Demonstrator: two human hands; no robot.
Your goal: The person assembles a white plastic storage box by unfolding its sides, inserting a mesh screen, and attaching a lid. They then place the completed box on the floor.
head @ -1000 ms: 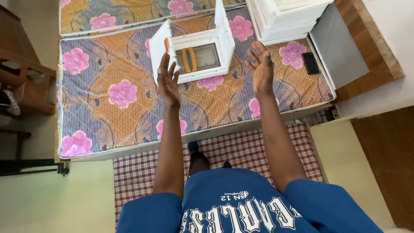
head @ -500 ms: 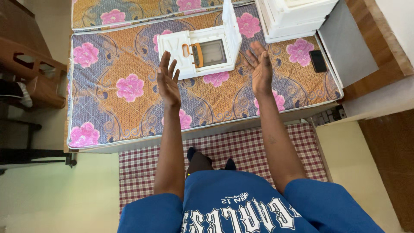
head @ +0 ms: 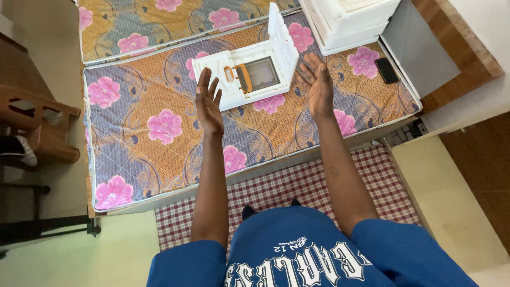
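A white plastic box (head: 249, 79) with an orange handle and a raised side flap lies on a flowered mattress (head: 159, 133). My left hand (head: 208, 101) is held out above the mattress just in front of the box's left end, fingers spread, holding nothing. My right hand (head: 319, 82) is raised, palm up and fingers apart, beside the box's right end, close to its upright flap. Neither hand touches the box.
A stack of white plastic drawers (head: 350, 21) stands at the mattress's far right corner. A black phone (head: 387, 70) lies near the right edge. A second flowered mattress (head: 159, 21) lies behind. A brown wooden chair (head: 42, 127) stands left; a checked rug (head: 297, 186) is underfoot.
The view has shifted, so the box and mattress sit lower and more central. Both hands stay outstretched and empty, now nearer the box's two ends.
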